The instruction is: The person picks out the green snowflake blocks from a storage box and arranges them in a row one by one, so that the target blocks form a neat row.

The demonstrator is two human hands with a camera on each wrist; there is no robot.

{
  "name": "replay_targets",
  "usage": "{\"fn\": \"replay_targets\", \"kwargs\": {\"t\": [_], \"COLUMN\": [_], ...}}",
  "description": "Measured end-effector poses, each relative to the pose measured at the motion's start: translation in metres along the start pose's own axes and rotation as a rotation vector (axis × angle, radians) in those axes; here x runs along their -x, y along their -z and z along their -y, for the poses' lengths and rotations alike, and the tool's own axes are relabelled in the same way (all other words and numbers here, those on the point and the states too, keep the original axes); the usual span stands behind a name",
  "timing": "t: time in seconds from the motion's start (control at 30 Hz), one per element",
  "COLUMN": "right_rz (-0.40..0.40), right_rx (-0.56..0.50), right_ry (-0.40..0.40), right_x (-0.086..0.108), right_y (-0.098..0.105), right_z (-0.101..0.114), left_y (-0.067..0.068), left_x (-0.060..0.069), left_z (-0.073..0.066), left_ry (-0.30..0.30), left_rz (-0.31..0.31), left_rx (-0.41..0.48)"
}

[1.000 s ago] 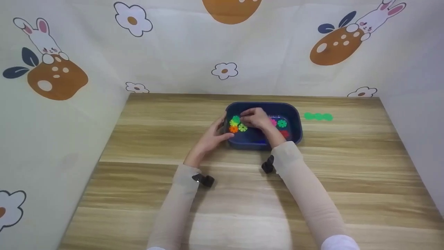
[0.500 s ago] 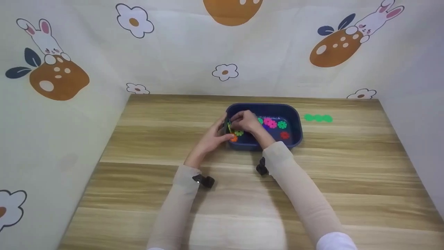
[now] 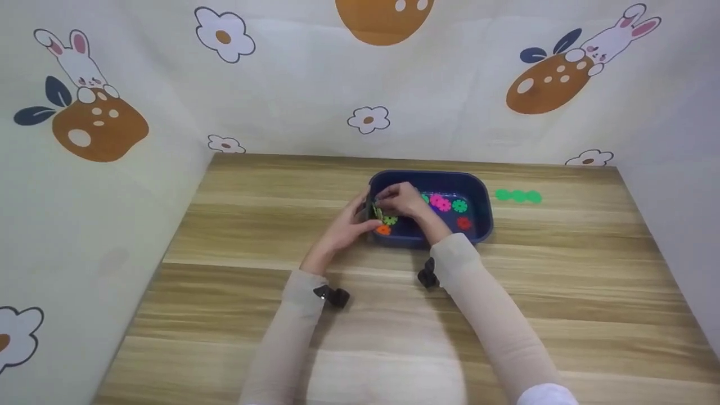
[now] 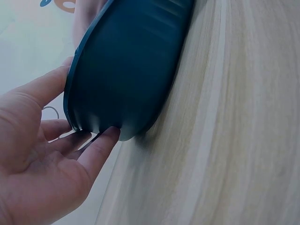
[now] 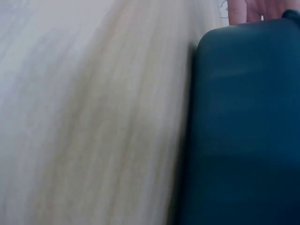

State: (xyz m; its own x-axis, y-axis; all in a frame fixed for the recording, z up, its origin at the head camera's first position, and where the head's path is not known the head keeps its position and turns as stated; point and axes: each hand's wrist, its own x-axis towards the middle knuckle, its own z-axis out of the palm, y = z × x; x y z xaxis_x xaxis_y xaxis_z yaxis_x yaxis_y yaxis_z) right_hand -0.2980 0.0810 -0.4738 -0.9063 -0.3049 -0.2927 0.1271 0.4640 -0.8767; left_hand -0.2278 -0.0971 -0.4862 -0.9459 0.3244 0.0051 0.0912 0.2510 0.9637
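Observation:
A dark blue plastic basin (image 3: pixel 478 185) sits toward the back of the table, holding several snowflake discs. My left hand (image 3: pixel 344 226) grips its left end, thumb over the rim and fingers against the end wall (image 4: pixel 126 70). Inside the left end, my right hand (image 3: pixel 409 201) pinches a yellow-green snowflake disc (image 3: pixel 378 212) that stands on edge. Close by lie another yellow-green disc (image 3: pixel 390 220) and an orange disc (image 3: pixel 384 230). In the right wrist view, the basin's outer wall (image 5: pixel 248 122) hides the right fingers.
Pink discs (image 3: pixel 441 202), a green disc (image 3: pixel 459 206) and a red disc (image 3: pixel 464 223) lie toward the basin's right. Joined green discs (image 3: pixel 518 196) form a row on the wooden table (image 3: pixel 242 225), right of the basin. A patterned cloth (image 3: pixel 292 73) rises behind.
My right hand has moved left within the basin, and yellow-green piece now stands on edge at its fingertips. Pink discs came into fuller view. The left hand has stayed at the basin's end.

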Motion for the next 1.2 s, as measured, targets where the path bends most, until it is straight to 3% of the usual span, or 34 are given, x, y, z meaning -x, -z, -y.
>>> {"fn": "replay_targets", "kwargs": {"t": [0.23, 0.57, 1.0, 1.2], "right_rz": [-0.077, -0.108, -0.152, -0.176], "right_rx": [-0.058, -0.169, -0.194, -0.285], "right_ry": [-0.026, -0.007, 0.05, 0.107], "right_x": [0.005, 0.013, 0.029, 0.039], "right_y": [0.006, 0.026, 0.076, 0.1], "right_z": [0.004, 0.008, 0.008, 0.007], "left_y": [0.0, 0.0, 0.0, 0.0], "left_x": [0.001, -0.001, -0.001, 0.002], "left_z": [-0.001, 0.0, 0.001, -0.001], "left_ry": [0.058, 0.04, 0.041, 0.012], "left_rz": [-0.004, -0.002, -0.004, -0.013], "left_rx": [0.004, 0.03, 0.007, -0.009]}}
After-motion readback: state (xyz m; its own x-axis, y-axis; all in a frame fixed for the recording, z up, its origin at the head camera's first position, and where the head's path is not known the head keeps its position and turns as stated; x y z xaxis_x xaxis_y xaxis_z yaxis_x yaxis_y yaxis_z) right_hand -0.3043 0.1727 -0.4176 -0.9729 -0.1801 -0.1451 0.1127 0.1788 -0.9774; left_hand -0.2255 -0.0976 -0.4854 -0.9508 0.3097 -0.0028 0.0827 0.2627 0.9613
